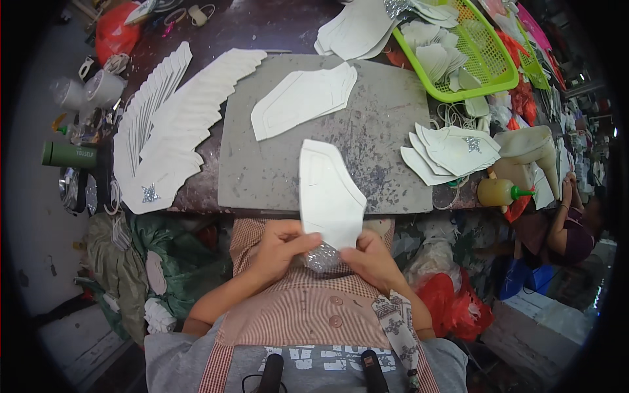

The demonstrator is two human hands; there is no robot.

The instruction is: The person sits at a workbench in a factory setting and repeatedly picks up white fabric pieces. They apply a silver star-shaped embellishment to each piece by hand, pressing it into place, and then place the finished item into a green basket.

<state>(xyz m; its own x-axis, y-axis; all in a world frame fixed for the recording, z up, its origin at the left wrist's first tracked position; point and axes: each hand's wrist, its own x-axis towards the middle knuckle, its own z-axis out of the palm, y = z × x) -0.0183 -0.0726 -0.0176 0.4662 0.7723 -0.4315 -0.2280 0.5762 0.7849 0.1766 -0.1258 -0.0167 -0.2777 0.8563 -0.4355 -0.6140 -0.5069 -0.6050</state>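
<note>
The bench [275,29] is dark and cluttered, and a grey slab [386,124] lies on its near middle; every place below is given from that slab. Left of the slab, a long fan of white cut pieces [177,118] spreads in overlapping rows. Beyond the slab's far right corner stands a green basket [488,62] with more white pieces inside. On the slab's far half lies a small stack of white pieces [301,98]. Just off the slab's right edge sits a loose pile of white pieces [452,154], and nearer the person a yellow glue bottle [498,192]. Over the slab's near edge a single white piece [327,193] is held upright. The left hand [278,245] pinches its lower left edge; the right hand [373,259] pinches its lower right. A glittery silver patch [322,257] sits between the two hands, at the piece's bottom end.
</note>
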